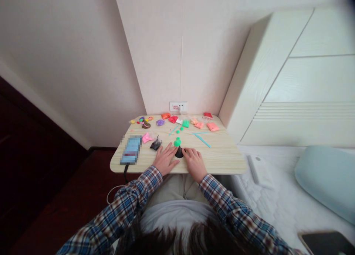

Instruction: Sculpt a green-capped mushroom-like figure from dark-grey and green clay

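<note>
Clay, black (179,153), on table (222,160), btwn L hand (165,159) (flattish, fingers spread, no grip seen) & R hand (195,162) (part-curled, tips at clay's edge, pinch unclear). Risk: overpressing tears it; stray L fingers dent adj. green blob (177,142).

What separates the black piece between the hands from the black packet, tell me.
The black piece narrows toward its far end; the black packet is lumpy and crumpled.
The black piece sits between the left hand and right hand; the black packet lies left of it.
Both are dark and on the table.
</note>
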The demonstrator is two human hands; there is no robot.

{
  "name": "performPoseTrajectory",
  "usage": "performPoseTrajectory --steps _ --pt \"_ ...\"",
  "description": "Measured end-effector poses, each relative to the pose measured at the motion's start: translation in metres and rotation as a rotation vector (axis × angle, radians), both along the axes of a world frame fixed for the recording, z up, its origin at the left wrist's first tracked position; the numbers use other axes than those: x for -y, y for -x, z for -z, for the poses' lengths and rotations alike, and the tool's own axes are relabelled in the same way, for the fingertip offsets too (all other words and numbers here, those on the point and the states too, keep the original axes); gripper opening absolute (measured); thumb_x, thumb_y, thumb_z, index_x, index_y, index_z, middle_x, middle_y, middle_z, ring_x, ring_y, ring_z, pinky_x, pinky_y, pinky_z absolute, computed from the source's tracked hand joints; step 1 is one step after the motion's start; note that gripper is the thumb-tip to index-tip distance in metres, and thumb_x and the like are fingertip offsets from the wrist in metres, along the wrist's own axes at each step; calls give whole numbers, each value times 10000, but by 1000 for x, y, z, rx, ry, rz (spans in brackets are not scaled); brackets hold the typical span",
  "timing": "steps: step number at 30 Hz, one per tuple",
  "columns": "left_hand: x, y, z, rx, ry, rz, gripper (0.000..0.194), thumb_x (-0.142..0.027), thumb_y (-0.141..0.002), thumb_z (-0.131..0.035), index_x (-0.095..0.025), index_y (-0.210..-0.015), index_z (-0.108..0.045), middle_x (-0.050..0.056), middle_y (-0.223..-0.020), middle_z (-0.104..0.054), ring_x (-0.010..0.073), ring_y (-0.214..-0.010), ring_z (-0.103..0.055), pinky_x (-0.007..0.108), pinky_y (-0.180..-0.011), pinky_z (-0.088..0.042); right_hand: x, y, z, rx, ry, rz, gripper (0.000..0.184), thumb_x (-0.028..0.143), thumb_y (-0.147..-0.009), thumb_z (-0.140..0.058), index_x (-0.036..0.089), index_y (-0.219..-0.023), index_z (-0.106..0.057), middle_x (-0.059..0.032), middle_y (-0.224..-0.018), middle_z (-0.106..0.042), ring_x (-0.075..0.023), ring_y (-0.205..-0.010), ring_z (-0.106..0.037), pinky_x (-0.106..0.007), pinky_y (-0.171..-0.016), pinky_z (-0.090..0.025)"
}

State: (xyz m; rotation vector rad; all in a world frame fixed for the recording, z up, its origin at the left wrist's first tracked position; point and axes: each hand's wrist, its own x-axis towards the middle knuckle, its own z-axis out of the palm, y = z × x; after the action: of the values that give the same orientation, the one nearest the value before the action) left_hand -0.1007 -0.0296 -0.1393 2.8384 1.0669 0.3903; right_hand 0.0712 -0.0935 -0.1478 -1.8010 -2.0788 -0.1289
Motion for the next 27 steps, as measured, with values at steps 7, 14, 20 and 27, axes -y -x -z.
performPoseTrajectory --steps 7,14,20,27 --pt "2 -2 2 4 -15 -31 538 -422 -911 -393 -174 -1387 -354 121 -1426 -423 233 -1387 -261 501 -1088 -210 4 21 0 12 -28 57 456 72 -847 -404 95 -1293 -494 -211 -1228 -562 -296 -1145 -482 -446 -935 -424" --pt "8 -5 3 14 -11 -45 513 -411 -913 -390 -185 -1374 -376 126 -1425 -422 235 -1379 -282 500 -1083 -230 6 34 -2 -64 -44 109 441 57 -837 -394 67 -1259 -521 -246 -1245 -554 -325 -1178 -483 -501 -970 -371" --pt "12 1 6 152 -44 -117 528 -348 -918 -385 -134 -1396 -321 163 -1471 -331 219 -1362 -319 448 -1062 -308 -8 15 -8 -227 -47 128 354 175 -858 -454 143 -1200 -538 -147 -1151 -612 -254 -1038 -564 -446 -922 -379" --pt "8 1 10 304 38 -185 493 -242 -866 -450 -94 -1335 -415 160 -1402 -441 226 -1295 -417 414 -1067 -338 -34 12 -2 -387 -7 59 155 227 -833 -517 179 -940 -619 -88 -1002 -651 -229 -952 -585 -361 -805 -432"
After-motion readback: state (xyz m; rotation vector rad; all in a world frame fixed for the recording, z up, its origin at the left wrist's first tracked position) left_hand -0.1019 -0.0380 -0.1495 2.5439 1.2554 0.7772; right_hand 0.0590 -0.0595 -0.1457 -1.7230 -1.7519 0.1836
